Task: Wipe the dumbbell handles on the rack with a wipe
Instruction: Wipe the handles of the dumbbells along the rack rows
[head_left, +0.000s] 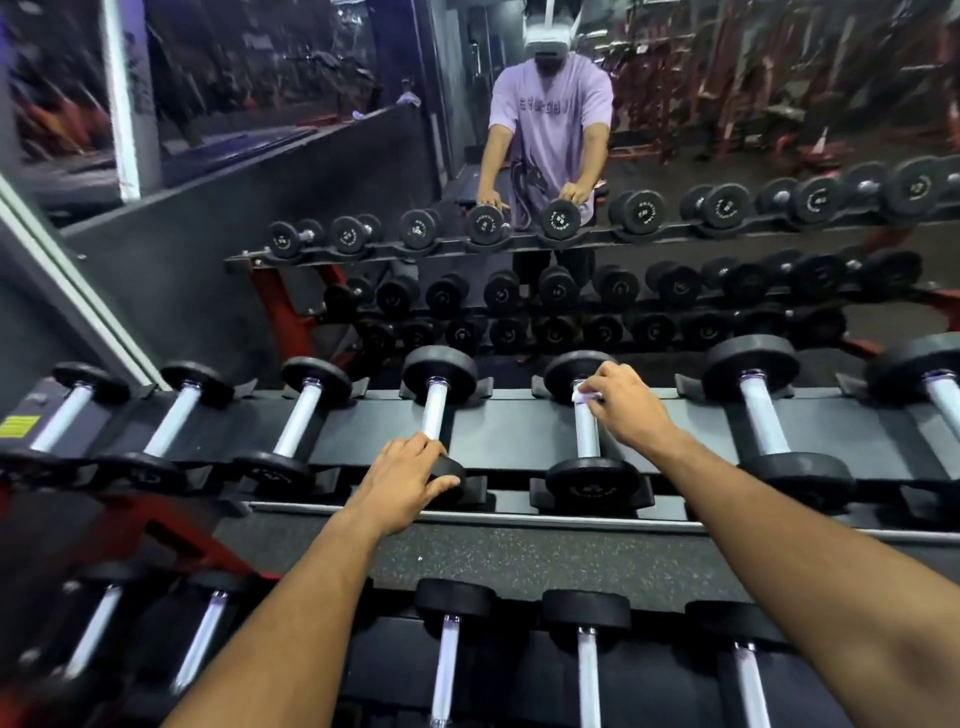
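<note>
Your right hand (626, 402) pinches a small white wipe (586, 396) against the far end of a dumbbell handle (587, 431) on the top tier of the rack (519, 431), fingers curled over the bar just below the far head (574, 371). Most of the handle runs bare from the grip toward you, down to the near head (592, 480) seated in its cradle. Your left hand (408, 480) rests on the near head of the neighbouring dumbbell (449, 475) to the left of the grip, fingers draped over it and thumb along its front; it braces you and holds nothing. Its handle (435, 410) and the others farther left and right of the grip lie in their own cradles, well apart from the wipe. A lower tier of dumbbells (584, 649) sits nearer you, beneath both forearms.

Judged from here, the main risks are these. The wipe is bunched small (only a scrap shows past your fingers), so a stroke toward you could leave the underside of the bar untouched unless the fingers wrap around it. The pinch is light: the wipe could drag free on the bar's surface and drop between the cradles. Pressing sideways might roll the dumbbell in its cradle.
</note>
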